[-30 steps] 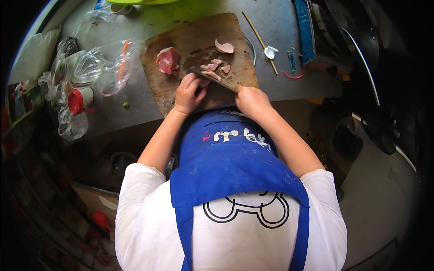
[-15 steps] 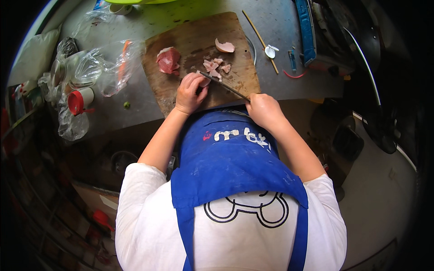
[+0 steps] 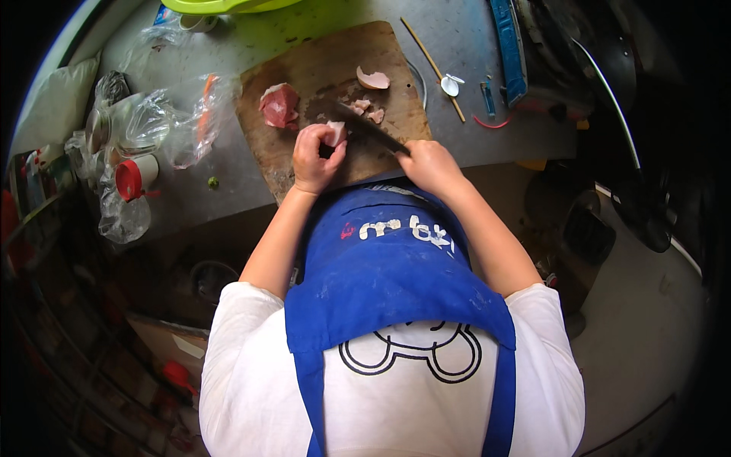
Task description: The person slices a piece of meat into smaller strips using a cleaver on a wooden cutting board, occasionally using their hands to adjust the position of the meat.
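A brown wooden cutting board (image 3: 320, 65) lies on the grey counter. My left hand (image 3: 316, 158) presses down a pink piece of raw meat (image 3: 335, 133) near the board's front edge. My right hand (image 3: 430, 164) grips the handle of a dark knife (image 3: 365, 126), whose blade slants across the board right beside the held piece. A larger chunk of meat (image 3: 279, 105) rests at the board's left. Small cut pieces (image 3: 368, 110) lie behind the blade, and a pale slice (image 3: 373, 78) sits farther back.
Clear plastic bags (image 3: 164, 122) and a red-capped container (image 3: 135, 177) crowd the counter's left. A chopstick (image 3: 434, 70), a white spoon (image 3: 451, 84) and a blue tool (image 3: 506, 46) lie to the right. A lime-green bowl (image 3: 221, 6) sits at the back. My blue apron (image 3: 396, 266) fills the foreground.
The knife blade has moved left and back across the board beside the piece under my left hand. My right hand stayed near the board's front right corner.
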Demonstrator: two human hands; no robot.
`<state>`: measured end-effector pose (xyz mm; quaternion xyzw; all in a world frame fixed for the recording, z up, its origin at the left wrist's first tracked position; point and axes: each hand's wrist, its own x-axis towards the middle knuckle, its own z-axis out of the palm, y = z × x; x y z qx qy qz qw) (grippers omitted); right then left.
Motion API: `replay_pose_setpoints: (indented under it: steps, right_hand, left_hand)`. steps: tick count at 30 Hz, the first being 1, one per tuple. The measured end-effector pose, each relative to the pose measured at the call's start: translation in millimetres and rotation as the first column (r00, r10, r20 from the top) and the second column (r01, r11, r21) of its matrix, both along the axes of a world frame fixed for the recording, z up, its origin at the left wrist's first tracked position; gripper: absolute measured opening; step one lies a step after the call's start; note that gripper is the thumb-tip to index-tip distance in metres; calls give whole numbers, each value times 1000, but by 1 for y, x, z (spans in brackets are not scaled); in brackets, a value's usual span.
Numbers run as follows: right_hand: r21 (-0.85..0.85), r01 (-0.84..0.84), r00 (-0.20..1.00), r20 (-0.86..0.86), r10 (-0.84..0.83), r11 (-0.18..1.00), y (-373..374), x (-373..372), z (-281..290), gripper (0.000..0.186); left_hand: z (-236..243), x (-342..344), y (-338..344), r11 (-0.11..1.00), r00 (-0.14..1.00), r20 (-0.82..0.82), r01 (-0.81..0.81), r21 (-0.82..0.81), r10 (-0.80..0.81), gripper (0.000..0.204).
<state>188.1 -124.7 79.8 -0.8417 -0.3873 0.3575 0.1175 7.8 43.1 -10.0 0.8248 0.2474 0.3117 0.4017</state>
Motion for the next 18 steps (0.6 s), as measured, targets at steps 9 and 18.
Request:
replay_pose_setpoints:
  steps: [9, 18]
  right_hand:
    - [41, -84, 991, 110, 79, 996, -21, -7, 39, 19]
    - [-73, -119, 984, 124, 128, 990, -7, -12, 43, 14]
  left_hand:
    - [10, 14, 0, 938, 986, -158, 109, 329, -60, 31]
    - [8, 20, 2, 962, 987, -145, 98, 256, -62, 26]
